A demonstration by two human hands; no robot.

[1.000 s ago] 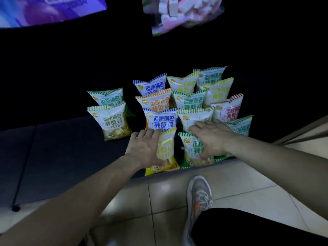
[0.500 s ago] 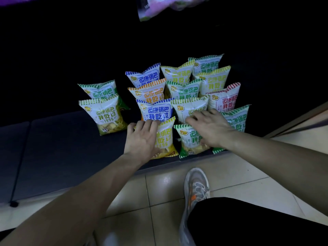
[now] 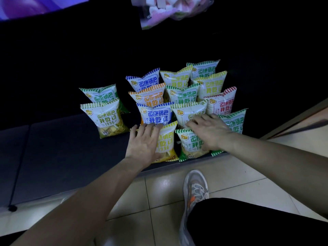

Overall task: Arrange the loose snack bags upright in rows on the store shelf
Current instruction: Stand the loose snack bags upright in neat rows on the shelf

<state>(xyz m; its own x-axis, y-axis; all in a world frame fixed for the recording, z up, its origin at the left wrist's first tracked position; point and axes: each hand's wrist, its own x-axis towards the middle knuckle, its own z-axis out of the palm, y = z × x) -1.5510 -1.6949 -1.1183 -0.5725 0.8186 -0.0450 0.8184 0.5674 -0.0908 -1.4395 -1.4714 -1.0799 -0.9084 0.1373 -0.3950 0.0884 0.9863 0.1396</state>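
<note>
While my left hand (image 3: 143, 142) lies flat on the front yellow bag (image 3: 166, 142), its fingers (image 3: 150, 127) are straight and spread, pressing the face of the pack and gripping nothing. My right hand (image 3: 209, 132) is draped over the top of the front green bag (image 3: 190, 143). Its fingers (image 3: 195, 123) are loose, reaching to the foot of the lime bag (image 3: 188, 112) just behind; I cannot tell where that thumb sits.

Both packs stand at the front lip of the dark shelf (image 3: 62, 148). Behind them, other bags rise in rows, the blue bag (image 3: 156, 114) touching my left fingertips. 2 more bags (image 3: 106, 118) stand apart to the left.

I judge the risk to lie in the front row. These 2 bags sit right at the edge, so a push from my palms that is too hard or off-centre could fold them backward into the rows, or let their bottoms slide off onto the floor tiles (image 3: 159, 192) by my shoe (image 3: 195, 189). The packs are puffy and light, so one tipping could take its neighbours along.

Compared with 1 second ago, both hands rest on the same 2 bags, and the rows look unmoved.
</note>
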